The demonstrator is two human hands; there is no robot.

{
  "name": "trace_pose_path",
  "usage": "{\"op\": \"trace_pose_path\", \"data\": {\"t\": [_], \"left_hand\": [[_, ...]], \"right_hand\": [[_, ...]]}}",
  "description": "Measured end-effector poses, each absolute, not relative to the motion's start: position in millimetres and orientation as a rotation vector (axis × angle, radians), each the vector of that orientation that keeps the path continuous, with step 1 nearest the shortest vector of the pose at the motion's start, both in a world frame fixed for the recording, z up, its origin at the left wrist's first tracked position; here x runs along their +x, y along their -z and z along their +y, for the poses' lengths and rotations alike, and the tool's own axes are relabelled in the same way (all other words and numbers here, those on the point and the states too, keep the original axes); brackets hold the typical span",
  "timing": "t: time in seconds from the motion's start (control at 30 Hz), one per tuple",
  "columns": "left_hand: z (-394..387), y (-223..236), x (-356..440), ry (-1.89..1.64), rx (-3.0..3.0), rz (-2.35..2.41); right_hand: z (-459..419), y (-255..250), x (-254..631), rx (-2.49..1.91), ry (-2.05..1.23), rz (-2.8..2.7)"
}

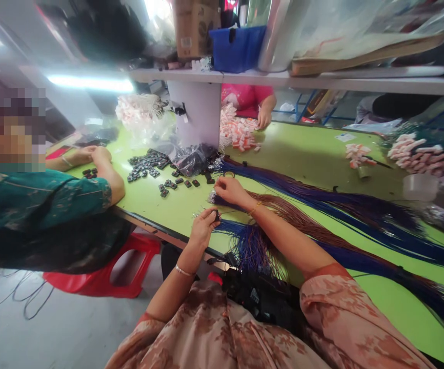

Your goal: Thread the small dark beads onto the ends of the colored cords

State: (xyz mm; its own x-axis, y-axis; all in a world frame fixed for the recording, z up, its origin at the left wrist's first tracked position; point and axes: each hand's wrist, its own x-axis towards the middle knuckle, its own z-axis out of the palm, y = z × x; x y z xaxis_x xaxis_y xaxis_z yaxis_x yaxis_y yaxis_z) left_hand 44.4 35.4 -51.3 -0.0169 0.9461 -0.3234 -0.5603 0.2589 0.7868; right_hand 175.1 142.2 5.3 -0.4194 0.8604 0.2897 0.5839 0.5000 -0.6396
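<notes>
My left hand [202,228] is closed, with a small black plastic connector housing [217,216] pinched between thumb and fingers near the table's front edge. Just above and to its right, my right hand [230,191] is closed in a pinch over the silvery terminal ends [212,196] of the wires. What its fingertips hold is too small to make out. Brown wires [283,209] run off to the right from beneath my right wrist. Blue wires [302,192] lie behind them, and a tangle of blue and brown wires [250,248] hangs at the table edge.
Loose black housings [148,163] lie left of a plastic bag [193,160]. A co-worker's hands [95,154] are at the left, another person's hand [264,117] across the green table [302,143]. A shelf [322,81] with a blue bin [239,49] spans above. Orange-white connectors [241,130] are piled behind.
</notes>
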Motion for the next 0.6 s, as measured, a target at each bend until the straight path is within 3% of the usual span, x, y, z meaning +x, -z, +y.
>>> {"op": "trace_pose_path", "data": {"t": [0.3, 0.6], "left_hand": [[35.2, 53.3, 43.2, -1.303, 0.493, 0.914], [36.2, 55.1, 43.4, -1.314, 0.499, 0.902]], "right_hand": [[89.0, 5.3, 190.0, -1.147, -0.841, -2.051], [73.0, 12.1, 193.2, -1.236, -0.722, -2.101]]}}
